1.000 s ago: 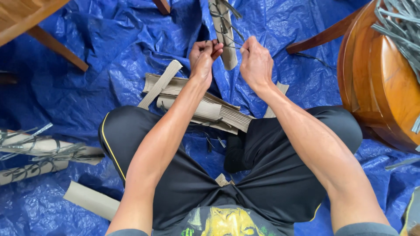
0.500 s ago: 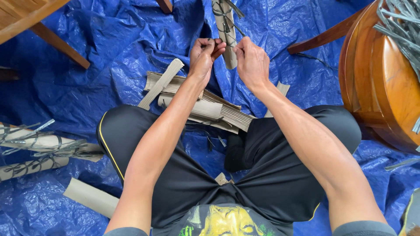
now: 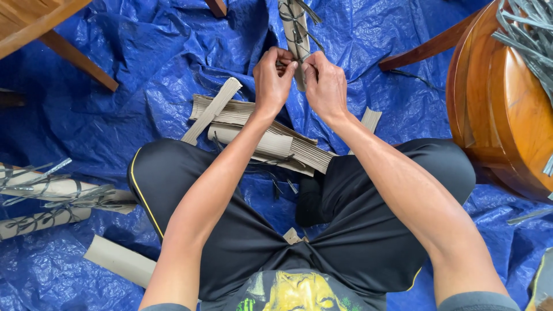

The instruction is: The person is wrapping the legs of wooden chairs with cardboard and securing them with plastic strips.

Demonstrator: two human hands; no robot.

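I sit cross-legged on a blue tarp [image 3: 115, 86]. My left hand [image 3: 273, 80] and my right hand [image 3: 324, 85] are held close together in front of me, fingertips almost touching. Both pinch thin dark grey strips that wrap a rolled cardboard tube [image 3: 293, 31], which stands away from me above my hands. The lower end of the tube is hidden behind my fingers. Below my wrists lies a pile of flat cardboard strips [image 3: 271, 141] on the tarp, by my knees.
Two tied cardboard rolls [image 3: 52, 201] and a plain cardboard roll [image 3: 118, 262] lie at my left. A round wooden stool [image 3: 501, 103] at the right carries a bundle of grey strips [image 3: 527, 29]. A wooden table leg [image 3: 75, 60] crosses the upper left.
My two hands have drawn together from apart, closing the gap over the strips at the tube. The tube has barely shifted.
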